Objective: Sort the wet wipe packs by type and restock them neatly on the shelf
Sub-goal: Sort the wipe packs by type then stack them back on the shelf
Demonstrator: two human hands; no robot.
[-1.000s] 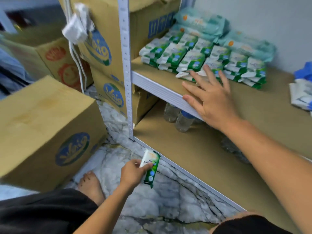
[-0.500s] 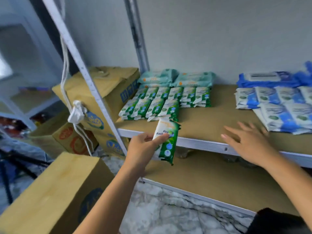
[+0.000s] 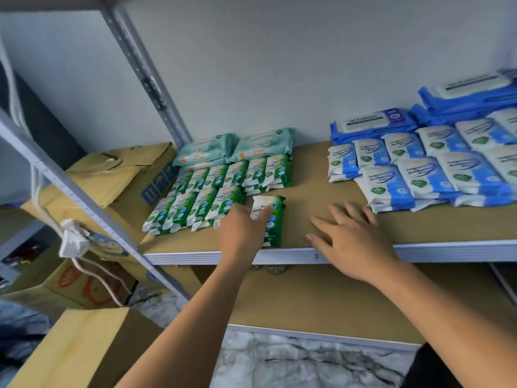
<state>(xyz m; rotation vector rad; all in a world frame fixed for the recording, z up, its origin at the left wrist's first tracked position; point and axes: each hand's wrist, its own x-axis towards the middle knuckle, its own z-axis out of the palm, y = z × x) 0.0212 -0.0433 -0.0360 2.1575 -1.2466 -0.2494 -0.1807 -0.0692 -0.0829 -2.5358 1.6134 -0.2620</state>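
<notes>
My left hand (image 3: 242, 230) holds a green wet wipe pack (image 3: 272, 219) that lies on the brown shelf (image 3: 307, 191), just right of the front row of green packs (image 3: 195, 210). A second green row (image 3: 237, 175) lies behind it, and teal packs (image 3: 235, 148) lie at the back. My right hand (image 3: 349, 233) rests flat and open on the shelf's front edge. Blue-and-white packs (image 3: 425, 175) fill the right side, with larger blue packs (image 3: 372, 124) behind them.
Slanted grey shelf posts (image 3: 145, 79) stand at the left. Cardboard boxes (image 3: 84, 348) sit on the floor at the lower left, more (image 3: 123, 175) beside the shelf. A white cord with a socket (image 3: 74, 242) hangs from the front post. A lower shelf (image 3: 321, 298) lies below.
My left hand brought the green pack up from the floor and onto the shelf beside the green rows. My right hand slid right along the shelf edge.
</notes>
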